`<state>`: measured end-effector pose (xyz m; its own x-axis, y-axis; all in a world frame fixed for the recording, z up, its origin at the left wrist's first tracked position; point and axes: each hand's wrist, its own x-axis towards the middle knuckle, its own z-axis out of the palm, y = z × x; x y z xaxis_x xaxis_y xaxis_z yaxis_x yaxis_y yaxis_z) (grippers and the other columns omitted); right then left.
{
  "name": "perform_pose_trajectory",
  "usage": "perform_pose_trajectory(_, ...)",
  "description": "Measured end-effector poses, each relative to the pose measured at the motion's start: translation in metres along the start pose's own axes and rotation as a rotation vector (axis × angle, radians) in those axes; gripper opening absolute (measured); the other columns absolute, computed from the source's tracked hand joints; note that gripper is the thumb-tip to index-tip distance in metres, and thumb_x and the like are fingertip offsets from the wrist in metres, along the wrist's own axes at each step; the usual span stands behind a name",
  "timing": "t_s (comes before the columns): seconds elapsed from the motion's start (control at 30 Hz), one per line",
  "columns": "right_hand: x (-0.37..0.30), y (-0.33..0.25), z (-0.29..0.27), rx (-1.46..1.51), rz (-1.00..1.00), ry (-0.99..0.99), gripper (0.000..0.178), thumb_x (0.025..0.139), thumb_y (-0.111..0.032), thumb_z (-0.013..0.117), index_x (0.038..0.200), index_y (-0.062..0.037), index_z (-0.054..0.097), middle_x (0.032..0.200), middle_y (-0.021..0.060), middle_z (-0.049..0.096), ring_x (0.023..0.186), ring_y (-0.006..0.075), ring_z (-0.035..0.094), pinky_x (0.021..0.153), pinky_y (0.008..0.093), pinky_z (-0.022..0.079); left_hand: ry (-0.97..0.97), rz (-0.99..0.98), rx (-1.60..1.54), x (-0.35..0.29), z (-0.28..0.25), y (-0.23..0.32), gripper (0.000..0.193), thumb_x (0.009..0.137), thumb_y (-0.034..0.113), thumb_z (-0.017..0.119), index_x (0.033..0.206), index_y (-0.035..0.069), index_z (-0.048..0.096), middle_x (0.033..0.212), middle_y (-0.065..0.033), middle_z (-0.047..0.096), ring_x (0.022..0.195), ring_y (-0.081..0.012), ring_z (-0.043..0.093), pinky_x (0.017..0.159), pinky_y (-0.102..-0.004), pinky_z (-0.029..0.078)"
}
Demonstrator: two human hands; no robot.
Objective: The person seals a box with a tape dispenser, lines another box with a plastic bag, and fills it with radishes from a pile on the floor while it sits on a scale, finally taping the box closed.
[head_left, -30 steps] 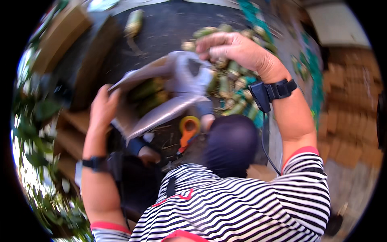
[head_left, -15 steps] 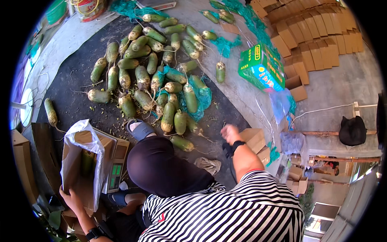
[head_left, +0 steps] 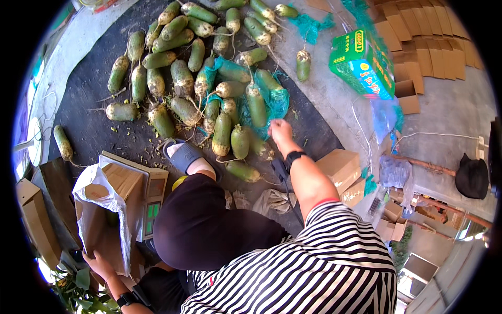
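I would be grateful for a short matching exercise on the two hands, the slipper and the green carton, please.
Things:
1. Left hand
2. Right hand
3. Slipper
4. Green carton

Places:
A. Worn on a foot
B. Beside brown cardboard boxes, at the upper right
C. At the lower edge of the plastic-lined box
D. Near teal netting

Right pairs: 1-C, 2-D, 3-A, 4-B
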<state>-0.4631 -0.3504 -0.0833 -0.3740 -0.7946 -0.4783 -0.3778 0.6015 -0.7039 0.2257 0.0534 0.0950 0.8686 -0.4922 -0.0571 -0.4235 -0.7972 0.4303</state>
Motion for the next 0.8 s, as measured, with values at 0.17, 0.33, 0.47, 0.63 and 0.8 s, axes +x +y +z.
perform_pose_trajectory(0.17, 0.049, -0.03, 0.055, -0.493, -0.197, 0.112, 0.048, 0.076, -0.027, 0.077, 0.113, -0.0016, 0.06, 0.107, 0.0151, 0.067, 0.099, 0.0295, 0.065, 0.087, 0.0386, 0.051, -0.025, -0.038, 0.063, -0.005, -0.003, 0.022, 0.049, 0.092, 0.017, 0.054, 0.135, -0.007, 0.045, 0.13, -0.0243, 0.055, 0.119, -0.0345, 0.054, 0.103, -0.0393, 0.039)
perform_pose_trajectory(0.33, 0.051, -0.069, 0.081, -0.737, 0.077, 0.117, 0.076, 0.066, -0.033, 0.084, 0.124, 0.0006, 0.05, 0.125, 0.021, 0.06, 0.119, 0.0357, 0.057, 0.101, 0.0425, 0.045, -0.006, -0.018, 0.096, -0.011, -0.01, 0.011, 0.048, 0.092, 0.013, 0.053, 0.136, -0.005, 0.044, 0.131, -0.0241, 0.055, 0.119, -0.0344, 0.054, 0.104, -0.0393, 0.038)
perform_pose_trajectory(0.47, 0.068, -0.061, 0.075, -0.635, 0.009, 0.073, 0.074, 0.061, -0.025, 0.088, 0.119, 0.0017, 0.051, 0.115, 0.0229, 0.063, 0.106, 0.0348, 0.063, 0.091, 0.0416, 0.05, -0.035, -0.036, 0.059, -0.008, -0.013, 0.009, 0.049, 0.093, 0.012, 0.052, 0.137, -0.006, 0.043, 0.132, -0.0223, 0.054, 0.121, -0.0326, 0.052, 0.106, -0.0381, 0.036)
perform_pose_trajectory(0.63, 0.048, -0.08, 0.024, 0.187, 0.03, -0.433, 0.053, 0.072, -0.014, 0.08, 0.118, -0.0012, 0.056, 0.107, 0.0088, 0.065, 0.1, 0.0242, 0.063, 0.089, 0.0396, 0.048, 0.009, -0.006, 0.104, -0.008, -0.009, -0.003, 0.049, 0.093, 0.014, 0.053, 0.136, -0.008, 0.043, 0.13, -0.0235, 0.056, 0.119, -0.0324, 0.053, 0.105, -0.0383, 0.037)
perform_pose_trajectory(0.8, -0.006, -0.136, -0.04, 0.833, 0.164, -0.77, 0.066, 0.07, -0.015, 0.072, 0.131, -0.003, 0.05, 0.126, 0.014, 0.057, 0.12, 0.031, 0.053, 0.109, 0.0474, 0.038, -0.018, -0.019, 0.05, -0.007, -0.004, 0.003, 0.049, 0.092, 0.016, 0.053, 0.135, -0.005, 0.045, 0.125, -0.0239, 0.059, 0.116, -0.035, 0.057, 0.101, -0.0392, 0.041)
